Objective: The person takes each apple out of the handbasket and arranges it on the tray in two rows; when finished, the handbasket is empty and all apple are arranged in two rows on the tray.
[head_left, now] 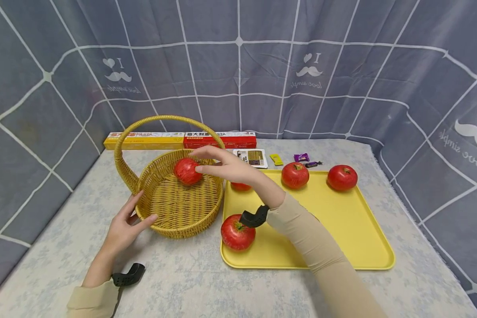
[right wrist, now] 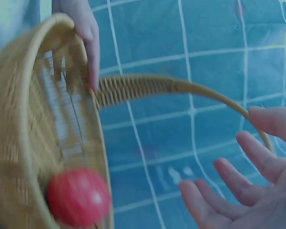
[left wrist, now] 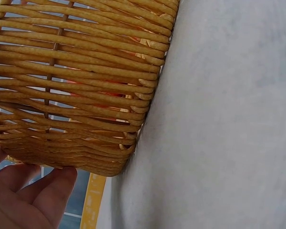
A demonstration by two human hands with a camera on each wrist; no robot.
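Observation:
A wicker basket (head_left: 179,201) with a tall arched handle stands left of the middle, one red apple (head_left: 187,172) inside it near the back. My left hand (head_left: 123,226) grips the basket's left side by the rim, thumb over the edge and fingers against the outer weave (left wrist: 81,71). Above the basket's right side is my right hand (head_left: 232,168), its fingers loosely spread; the right wrist view shows them apart from the apple (right wrist: 79,196). On the yellow tray (head_left: 342,229) lie several more apples, among them a front-left one (head_left: 237,232) and one (head_left: 240,186) partly hidden by my right arm.
Two long pasta boxes, one yellow (head_left: 143,142) and one red (head_left: 220,142), lie behind the basket. A white packet (head_left: 251,157), a yellow wrapped sweet (head_left: 276,159) and purple sweets (head_left: 301,157) sit behind the tray. A grey checked curtain (head_left: 238,70) encloses the table.

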